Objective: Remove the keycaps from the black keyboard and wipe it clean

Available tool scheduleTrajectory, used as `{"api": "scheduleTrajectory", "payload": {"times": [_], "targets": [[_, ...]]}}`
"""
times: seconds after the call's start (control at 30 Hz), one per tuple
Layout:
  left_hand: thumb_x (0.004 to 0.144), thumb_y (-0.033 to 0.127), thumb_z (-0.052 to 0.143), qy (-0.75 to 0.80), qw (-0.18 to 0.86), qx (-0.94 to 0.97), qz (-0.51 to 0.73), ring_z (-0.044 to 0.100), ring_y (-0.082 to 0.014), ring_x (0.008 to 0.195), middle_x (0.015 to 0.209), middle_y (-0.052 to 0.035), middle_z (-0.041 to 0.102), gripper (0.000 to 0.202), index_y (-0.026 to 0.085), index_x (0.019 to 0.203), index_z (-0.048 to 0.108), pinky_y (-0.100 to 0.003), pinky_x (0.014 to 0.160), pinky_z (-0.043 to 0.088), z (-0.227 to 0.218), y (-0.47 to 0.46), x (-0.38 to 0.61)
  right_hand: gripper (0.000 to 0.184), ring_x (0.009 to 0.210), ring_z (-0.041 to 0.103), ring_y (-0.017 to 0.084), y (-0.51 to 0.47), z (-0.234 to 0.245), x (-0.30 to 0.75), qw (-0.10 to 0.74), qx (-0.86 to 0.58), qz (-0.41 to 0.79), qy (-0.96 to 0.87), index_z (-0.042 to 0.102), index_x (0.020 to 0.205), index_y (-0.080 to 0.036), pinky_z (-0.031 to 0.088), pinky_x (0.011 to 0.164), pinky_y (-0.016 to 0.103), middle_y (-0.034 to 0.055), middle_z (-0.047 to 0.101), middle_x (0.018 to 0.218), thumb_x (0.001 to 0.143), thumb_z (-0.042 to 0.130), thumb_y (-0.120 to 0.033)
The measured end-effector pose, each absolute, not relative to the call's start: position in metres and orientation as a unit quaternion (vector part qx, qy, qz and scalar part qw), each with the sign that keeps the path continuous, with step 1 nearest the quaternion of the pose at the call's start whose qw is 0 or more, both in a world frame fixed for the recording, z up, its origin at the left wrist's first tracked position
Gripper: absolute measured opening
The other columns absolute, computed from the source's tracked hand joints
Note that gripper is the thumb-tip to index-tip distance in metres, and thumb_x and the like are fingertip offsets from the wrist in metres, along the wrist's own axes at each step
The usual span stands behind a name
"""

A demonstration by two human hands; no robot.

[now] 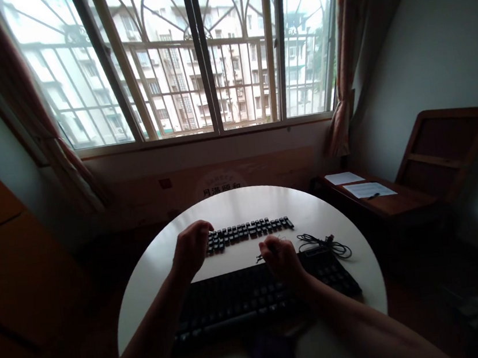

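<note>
A black keyboard [236, 298] lies across the near part of the round white table, its cable coiled at the upper right. Beyond it, several loose dark keycaps [245, 231] stand in rows. My left hand [190, 248] is closed at the left end of these rows, fingertips bent together; what is in them, if anything, is too small to make out. Over the keyboard's upper edge, my right hand [279, 254] is closed around a thin wire-pronged tool [258, 258], whose dark ends stick out left of the fist. The rest of that tool is hidden.
The coiled black cable [328, 245] rests on the white table [150, 306] right of my right hand. A dark, blurred object [273, 355] is at the near edge. To the right, a wooden chair [424, 200] bears paper sheets [369, 190] and a pen [373, 196].
</note>
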State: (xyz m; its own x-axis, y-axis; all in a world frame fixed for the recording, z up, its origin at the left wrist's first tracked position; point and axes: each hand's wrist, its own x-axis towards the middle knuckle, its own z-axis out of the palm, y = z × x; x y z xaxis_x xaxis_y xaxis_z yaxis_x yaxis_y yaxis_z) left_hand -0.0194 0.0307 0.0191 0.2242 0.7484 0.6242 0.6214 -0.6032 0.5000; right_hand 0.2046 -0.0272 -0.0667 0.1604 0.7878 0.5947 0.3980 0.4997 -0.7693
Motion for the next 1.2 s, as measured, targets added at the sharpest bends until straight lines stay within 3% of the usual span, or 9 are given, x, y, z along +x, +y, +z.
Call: {"api": "scheduleTrajectory", "payload": {"times": [0.13,0.3,0.47,0.73,0.9,1.03,1.2], "targets": [[0.094,0.039,0.037,0.417,-0.002,0.809,0.413,0.058,-0.0167,0.066,0.066,-0.0013,0.060,0.036,0.019,0.069,0.055,-0.027,0.066,0.044,0.051,0.041,-0.018,0.035,0.044,0.038,0.010,-0.028,-0.066,0.203,0.595,-0.463,0.177,-0.633,0.051,0.062,-0.019,0.032,0.046,0.022,-0.0048,0.044,0.047,0.090,0.052,-0.040],[0.096,0.041,0.034,0.410,-0.074,0.834,0.363,0.049,-0.0148,0.054,0.057,-0.0004,0.053,0.041,0.020,0.066,0.051,-0.026,0.058,0.035,0.098,0.072,0.002,0.035,0.043,0.037,0.009,-0.030,-0.065,0.202,0.592,-0.454,0.199,-0.636,0.049,0.063,-0.020,0.030,0.045,0.022,-0.0053,0.043,0.047,0.092,0.051,-0.040],[0.096,0.043,0.038,0.442,-0.137,0.812,0.357,0.056,-0.0199,0.064,0.066,-0.0040,0.061,0.037,0.020,0.078,0.060,-0.027,0.060,0.032,0.122,0.122,0.028,0.034,0.044,0.036,0.009,-0.028,-0.064,0.203,0.592,-0.466,0.174,-0.634,0.047,0.062,-0.020,0.030,0.046,0.022,-0.0056,0.041,0.047,0.091,0.052,-0.037],[0.091,0.039,0.050,0.395,0.005,0.843,0.366,0.058,-0.0164,0.075,0.081,-0.0037,0.065,0.028,0.015,0.086,0.066,-0.025,0.070,0.043,0.063,0.128,0.007,0.034,0.044,0.034,0.009,-0.031,-0.064,0.204,0.584,-0.449,0.208,-0.643,0.046,0.063,-0.020,0.028,0.045,0.021,-0.0062,0.037,0.048,0.092,0.052,-0.036],[0.086,0.036,0.062,0.364,0.086,0.862,0.342,0.059,-0.0141,0.069,0.081,-0.0031,0.067,0.021,0.017,0.090,0.071,-0.024,0.065,0.047,0.019,0.112,-0.014,0.034,0.045,0.035,0.008,-0.034,-0.065,0.204,0.574,-0.435,0.229,-0.655,0.048,0.062,-0.019,0.029,0.045,0.021,-0.0060,0.037,0.049,0.093,0.054,-0.034],[0.086,0.028,0.065,0.358,0.081,0.882,0.297,0.061,-0.0128,0.066,0.086,-0.0021,0.069,0.016,0.021,0.097,0.073,-0.023,0.064,0.048,-0.006,0.110,-0.022,0.034,0.044,0.034,0.008,-0.035,-0.064,0.204,0.571,-0.441,0.233,-0.652,0.049,0.062,-0.019,0.028,0.044,0.020,-0.0065,0.036,0.049,0.093,0.054,-0.032],[0.082,0.019,0.069,0.393,0.021,0.892,0.223,0.067,-0.0168,0.074,0.092,-0.0022,0.074,0.026,0.025,0.107,0.072,-0.026,0.069,0.049,-0.026,0.112,-0.023,0.033,0.044,0.036,0.008,-0.036,-0.061,0.204,0.565,-0.446,0.220,-0.658,0.050,0.063,-0.019,0.029,0.044,0.020,-0.0060,0.038,0.049,0.094,0.053,-0.030]]}}
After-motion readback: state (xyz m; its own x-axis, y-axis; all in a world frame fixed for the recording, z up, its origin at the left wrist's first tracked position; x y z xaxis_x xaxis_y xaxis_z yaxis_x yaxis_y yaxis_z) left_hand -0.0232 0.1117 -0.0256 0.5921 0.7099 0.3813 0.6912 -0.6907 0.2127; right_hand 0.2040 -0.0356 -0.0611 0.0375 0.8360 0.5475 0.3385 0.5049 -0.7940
